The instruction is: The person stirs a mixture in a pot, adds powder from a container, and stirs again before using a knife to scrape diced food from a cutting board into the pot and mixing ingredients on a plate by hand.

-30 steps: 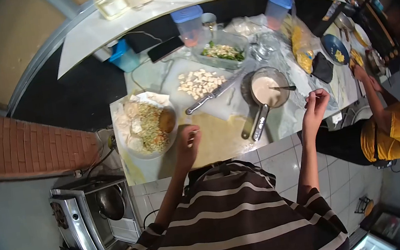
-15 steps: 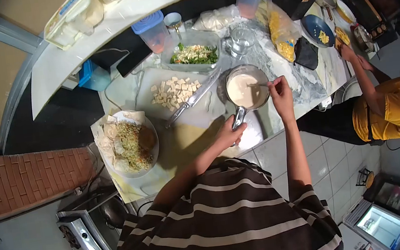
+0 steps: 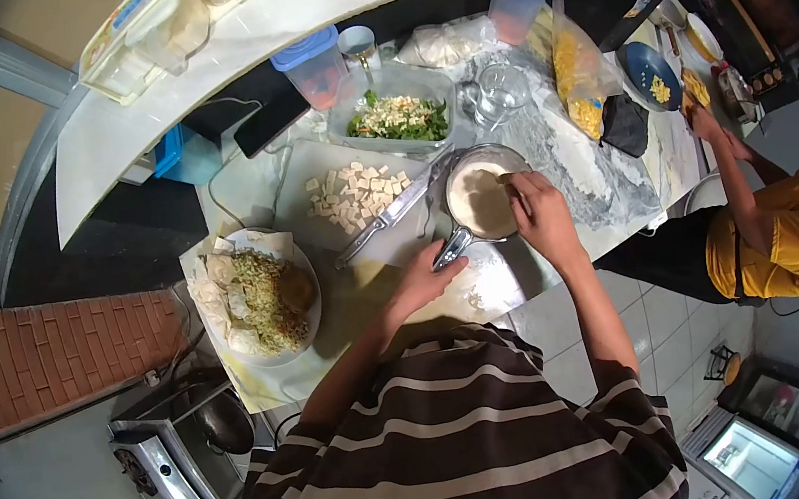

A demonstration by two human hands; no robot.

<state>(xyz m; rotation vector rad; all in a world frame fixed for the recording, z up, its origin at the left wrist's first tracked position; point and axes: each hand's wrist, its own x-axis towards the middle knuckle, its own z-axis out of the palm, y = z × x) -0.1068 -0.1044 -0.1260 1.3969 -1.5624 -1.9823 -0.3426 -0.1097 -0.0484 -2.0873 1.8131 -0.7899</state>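
Note:
A small metal pan (image 3: pixel 470 198) of pale, creamy batter stands on the counter in front of me. My left hand (image 3: pixel 427 278) is wrapped round its shiny handle. Over the pan's right rim, my right hand (image 3: pixel 540 214) has its fingers pinched together; what they hold is hidden. Left of the pan, a long knife (image 3: pixel 397 211) lies across a cutting board (image 3: pixel 295 175) beside pale diced cubes (image 3: pixel 356 196). A plate (image 3: pixel 316 311) of shredded vegetables and wrappers is at the far left. Behind the board is a plastic container (image 3: pixel 340 128) of chopped greens.
A glass mug (image 3: pixel 500 93), a bag of yellow food (image 3: pixel 578 74) and a black bag (image 3: pixel 624 126) stand beyond the pan. A co-worker in a yellow shirt (image 3: pixel 789 230) is at the right, near a blue pan (image 3: pixel 646 66). A phone (image 3: pixel 274 123) lies at the back left.
My right hand has moved left over the pan, its fingers now above the batter. My left hand has shifted slightly left and down with the handle.

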